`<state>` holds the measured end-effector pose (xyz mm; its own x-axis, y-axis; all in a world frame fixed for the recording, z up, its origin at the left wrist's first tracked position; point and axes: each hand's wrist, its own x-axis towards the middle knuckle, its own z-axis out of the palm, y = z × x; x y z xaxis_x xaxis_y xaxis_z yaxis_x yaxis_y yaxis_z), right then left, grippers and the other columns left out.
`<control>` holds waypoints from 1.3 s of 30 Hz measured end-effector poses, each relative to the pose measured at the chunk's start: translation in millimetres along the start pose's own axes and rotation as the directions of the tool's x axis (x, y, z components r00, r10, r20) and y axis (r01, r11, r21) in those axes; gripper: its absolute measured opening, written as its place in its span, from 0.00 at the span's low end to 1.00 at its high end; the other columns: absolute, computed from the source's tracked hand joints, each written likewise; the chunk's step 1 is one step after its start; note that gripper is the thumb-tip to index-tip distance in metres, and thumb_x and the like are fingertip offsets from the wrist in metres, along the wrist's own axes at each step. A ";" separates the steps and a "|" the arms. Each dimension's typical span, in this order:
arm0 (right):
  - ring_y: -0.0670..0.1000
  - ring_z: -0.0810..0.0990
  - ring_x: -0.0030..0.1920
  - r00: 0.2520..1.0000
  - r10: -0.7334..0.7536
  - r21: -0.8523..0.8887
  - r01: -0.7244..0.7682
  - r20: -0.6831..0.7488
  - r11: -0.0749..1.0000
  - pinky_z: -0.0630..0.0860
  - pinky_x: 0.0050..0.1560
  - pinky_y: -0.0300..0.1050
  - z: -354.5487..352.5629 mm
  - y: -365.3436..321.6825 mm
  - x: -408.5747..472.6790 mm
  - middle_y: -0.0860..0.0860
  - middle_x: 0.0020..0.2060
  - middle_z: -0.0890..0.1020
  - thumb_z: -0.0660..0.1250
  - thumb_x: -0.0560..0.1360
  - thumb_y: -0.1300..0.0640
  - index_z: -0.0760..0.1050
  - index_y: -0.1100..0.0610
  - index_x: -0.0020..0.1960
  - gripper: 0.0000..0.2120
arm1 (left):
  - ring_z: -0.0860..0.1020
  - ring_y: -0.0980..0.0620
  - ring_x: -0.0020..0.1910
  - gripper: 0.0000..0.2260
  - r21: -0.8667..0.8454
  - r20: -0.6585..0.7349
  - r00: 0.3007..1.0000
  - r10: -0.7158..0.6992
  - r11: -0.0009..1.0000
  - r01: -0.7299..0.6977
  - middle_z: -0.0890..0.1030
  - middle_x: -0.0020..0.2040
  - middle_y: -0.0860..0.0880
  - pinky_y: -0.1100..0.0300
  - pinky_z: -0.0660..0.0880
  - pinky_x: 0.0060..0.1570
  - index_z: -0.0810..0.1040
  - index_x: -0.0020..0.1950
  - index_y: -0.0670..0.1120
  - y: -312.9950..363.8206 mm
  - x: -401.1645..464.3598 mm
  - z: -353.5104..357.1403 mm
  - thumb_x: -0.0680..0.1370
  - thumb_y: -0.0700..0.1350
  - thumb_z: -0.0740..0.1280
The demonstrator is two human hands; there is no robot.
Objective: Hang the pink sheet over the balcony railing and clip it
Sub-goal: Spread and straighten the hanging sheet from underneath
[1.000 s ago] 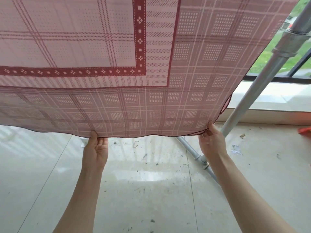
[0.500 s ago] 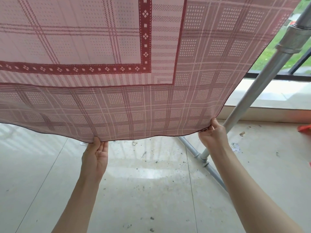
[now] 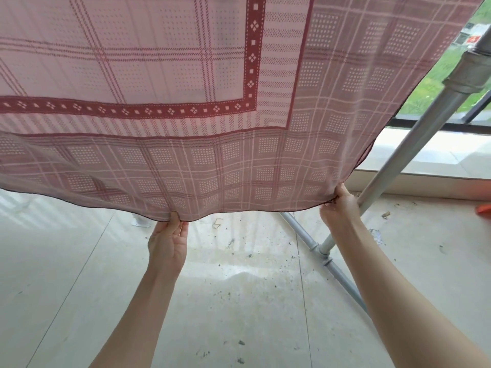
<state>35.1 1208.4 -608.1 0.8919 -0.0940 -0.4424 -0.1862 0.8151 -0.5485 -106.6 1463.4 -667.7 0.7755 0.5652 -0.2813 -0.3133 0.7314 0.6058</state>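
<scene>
The pink sheet (image 3: 186,102), checked with a dark red patterned border, hangs from above and fills the upper part of the view. Its top edge and whatever carries it are out of frame. My left hand (image 3: 168,240) pinches the bottom hem near the middle, thumb in front of the cloth. At the sheet's lower right corner my right hand (image 3: 338,205) grips the hem. Both arms reach forward and hold the hem out toward me. No clip shows.
A slanted grey metal pole (image 3: 414,144) rises at the right and joins a floor pipe (image 3: 337,269) just behind my right hand. Beyond lie a raised sill (image 3: 430,179) and a dark railing (image 3: 438,127) with grass outside. The pale floor tiles (image 3: 239,301) carry scattered debris.
Both hands have kept their hold on the hem. The sheet's bottom edge has shifted slightly right and a little lower in the view, and the hem now sags in a wave between my hands.
</scene>
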 end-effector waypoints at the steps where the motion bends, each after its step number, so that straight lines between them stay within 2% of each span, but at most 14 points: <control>1: 0.42 0.83 0.40 1.000 0.011 -0.038 -0.011 -0.005 0.999 0.75 0.57 0.38 -4.1 -0.5 -3.9 0.44 0.33 0.84 0.59 0.79 0.59 0.75 0.54 0.47 0.07 | 0.78 0.57 0.56 0.15 -0.003 -0.009 1.000 -0.001 1.000 0.001 0.80 0.56 0.52 0.58 0.73 0.54 0.85 0.43 0.49 1.3 -0.1 0.0 0.78 0.36 0.60; 3: 0.47 0.74 0.63 0.997 0.076 -0.097 -0.075 0.008 0.992 0.63 0.70 0.47 -10.9 3.5 -18.9 0.46 0.54 0.81 0.62 0.77 0.51 0.71 0.53 0.61 0.14 | 0.78 0.57 0.55 0.14 -0.011 -0.035 0.999 0.000 1.000 -0.001 0.81 0.54 0.53 0.58 0.73 0.54 0.85 0.44 0.47 1.9 -1.9 1.7 0.78 0.36 0.61; 5: 0.51 0.61 0.73 0.989 0.120 -0.175 -0.104 0.085 0.979 0.55 0.73 0.47 -23.7 16.4 -30.4 0.51 0.69 0.67 0.62 0.77 0.48 0.60 0.55 0.72 0.27 | 0.78 0.58 0.54 0.10 -0.019 -0.051 0.999 -0.003 1.000 0.002 0.81 0.51 0.53 0.58 0.73 0.55 0.80 0.49 0.47 -0.2 -5.0 6.0 0.78 0.37 0.60; 7: 0.52 0.60 0.73 0.950 0.300 -0.192 -0.280 0.084 0.941 0.53 0.73 0.41 -27.6 36.3 -35.6 0.53 0.72 0.64 0.62 0.77 0.49 0.59 0.58 0.73 0.29 | 0.77 0.58 0.54 0.07 -0.035 -0.054 0.998 -0.016 0.999 0.014 0.80 0.51 0.53 0.58 0.73 0.56 0.76 0.51 0.47 -2.6 -6.9 8.9 0.79 0.37 0.60; 10: 0.52 0.59 0.74 0.852 0.452 -0.406 -0.327 0.264 0.853 0.60 0.69 0.53 -21.4 65.5 -61.4 0.52 0.73 0.62 0.66 0.68 0.44 0.53 0.56 0.75 0.42 | 0.78 0.57 0.52 0.06 -0.072 -0.060 0.997 -0.044 0.997 0.039 0.83 0.47 0.53 0.60 0.75 0.50 0.74 0.53 0.46 -3.9 -8.4 8.5 0.78 0.38 0.62; 13: 0.50 0.60 0.73 0.749 0.582 -0.487 -0.398 0.318 0.778 0.59 0.70 0.53 -9.7 96.1 -67.7 0.50 0.72 0.65 0.68 0.66 0.43 0.59 0.53 0.74 0.40 | 0.78 0.56 0.52 0.11 -0.100 -0.081 0.995 -0.063 0.993 0.055 0.81 0.49 0.49 0.59 0.78 0.49 0.68 0.58 0.44 -7.6 -13.5 6.0 0.77 0.36 0.62; 15: 0.49 0.66 0.70 0.718 0.575 -0.435 -0.407 0.392 0.803 0.60 0.71 0.54 -0.7 110.4 -70.7 0.48 0.69 0.71 0.66 0.73 0.48 0.66 0.52 0.70 0.28 | 0.79 0.55 0.50 0.13 -0.106 -0.080 0.994 -0.073 0.992 0.064 0.79 0.50 0.48 0.59 0.79 0.49 0.66 0.60 0.43 -8.7 -16.7 4.8 0.77 0.35 0.62; 20: 0.51 0.83 0.45 0.849 0.452 -0.210 -0.406 0.275 0.890 0.81 0.49 0.50 11.6 113.2 -67.3 0.52 0.42 0.84 0.64 0.75 0.64 0.77 0.58 0.51 0.07 | 0.78 0.55 0.53 0.14 -0.111 0.035 0.990 -0.136 0.984 0.139 0.79 0.53 0.49 0.56 0.72 0.61 0.70 0.63 0.43 3.7 -9.7 5.8 0.77 0.37 0.59; 23: 0.49 0.84 0.38 0.882 0.415 -0.223 -0.368 0.224 0.902 0.82 0.42 0.47 14.1 110.5 -59.2 0.51 0.38 0.85 0.65 0.75 0.64 0.78 0.57 0.47 0.04 | 0.78 0.53 0.58 0.12 -0.127 0.212 0.968 -0.136 0.978 0.165 0.81 0.54 0.50 0.53 0.73 0.61 0.73 0.59 0.45 18.5 5.7 13.2 0.77 0.42 0.59; 26: 0.49 0.84 0.35 0.897 0.405 -0.193 -0.371 0.180 0.908 0.82 0.40 0.48 25.3 108.3 -53.4 0.50 0.34 0.85 0.65 0.75 0.64 0.77 0.57 0.46 0.04 | 0.72 0.49 0.66 0.18 -0.199 0.274 0.958 -0.080 0.970 0.138 0.77 0.61 0.47 0.47 0.68 0.65 0.69 0.67 0.43 39.0 27.1 13.1 0.78 0.46 0.58; 28: 0.49 0.85 0.35 0.898 0.407 -0.181 -0.378 0.166 0.908 0.82 0.42 0.49 33.7 107.2 -49.1 0.49 0.33 0.85 0.66 0.74 0.65 0.77 0.57 0.45 0.04 | 0.73 0.49 0.65 0.20 -0.226 0.226 0.973 -0.044 0.969 0.097 0.77 0.61 0.48 0.49 0.69 0.65 0.67 0.69 0.44 56.3 38.7 6.3 0.78 0.46 0.59; 33: 0.48 0.84 0.34 0.885 0.441 -0.181 -0.415 0.146 0.892 0.82 0.41 0.47 44.6 116.9 -36.3 0.47 0.32 0.85 0.67 0.74 0.64 0.77 0.55 0.47 0.05 | 0.76 0.52 0.61 0.19 -0.132 0.060 0.997 0.046 0.991 -0.038 0.81 0.56 0.50 0.53 0.71 0.61 0.77 0.58 0.46 97.2 45.2 -10.9 0.67 0.44 0.72; 36: 0.47 0.84 0.34 0.881 0.457 -0.143 -0.440 0.124 0.887 0.82 0.38 0.46 52.8 117.9 -34.2 0.47 0.34 0.85 0.68 0.73 0.63 0.77 0.54 0.47 0.05 | 0.79 0.54 0.55 0.15 -0.063 -0.049 0.997 0.058 0.996 -0.061 0.82 0.52 0.52 0.56 0.74 0.54 0.75 0.60 0.48 109.6 39.7 -7.9 0.74 0.43 0.66; 39: 0.49 0.83 0.44 0.889 0.441 -0.059 -0.437 0.126 0.897 0.82 0.44 0.45 59.3 123.0 -41.1 0.48 0.45 0.83 0.67 0.74 0.60 0.76 0.54 0.50 0.05 | 0.78 0.56 0.50 0.07 0.073 -0.198 0.980 0.008 0.997 0.007 0.81 0.50 0.53 0.58 0.69 0.59 0.75 0.55 0.48 114.2 32.0 -5.5 0.78 0.44 0.61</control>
<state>0.0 1346.4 -615.3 0.7622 0.3478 -0.5460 -0.5814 0.7386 -0.3412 -120.5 1567.1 -611.6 0.6491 0.6353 -0.4184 -0.2674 0.7055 0.6564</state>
